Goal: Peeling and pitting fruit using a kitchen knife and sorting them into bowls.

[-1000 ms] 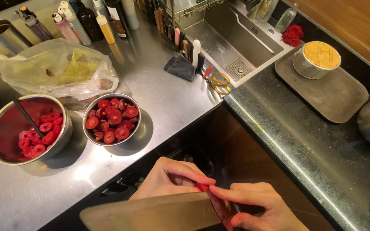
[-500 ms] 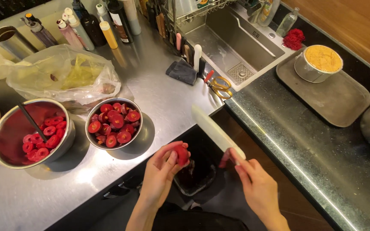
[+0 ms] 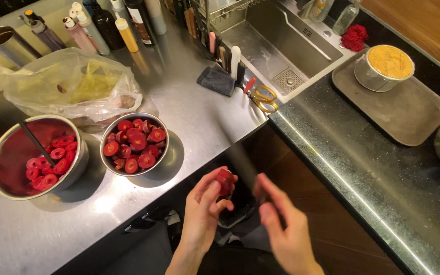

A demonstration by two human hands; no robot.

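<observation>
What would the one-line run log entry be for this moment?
left hand: holds red fruit | right hand: knife, blurred | steel bowls of red fruit on counter

A kitchen: steel sink point(image 3: 276, 38) set in the counter point(image 3: 189, 109); sauce bottles point(image 3: 103, 25) (a crowded row); bowls of cut fruit point(image 3: 134, 144).

Both hands are staying low in the head view, in front of the body, forearms coming up from the bottom edge. The left hand point(image 3: 204, 209) is turning palm inward, wrist nearly straight, thumb and forefinger closing in a pinch grip at the top, other fingers curling loosely below. The right hand point(image 3: 281, 224) is just beside it, not touching; fingers are bending half-way, w/ motion blur, so its grip is unclear.
</observation>
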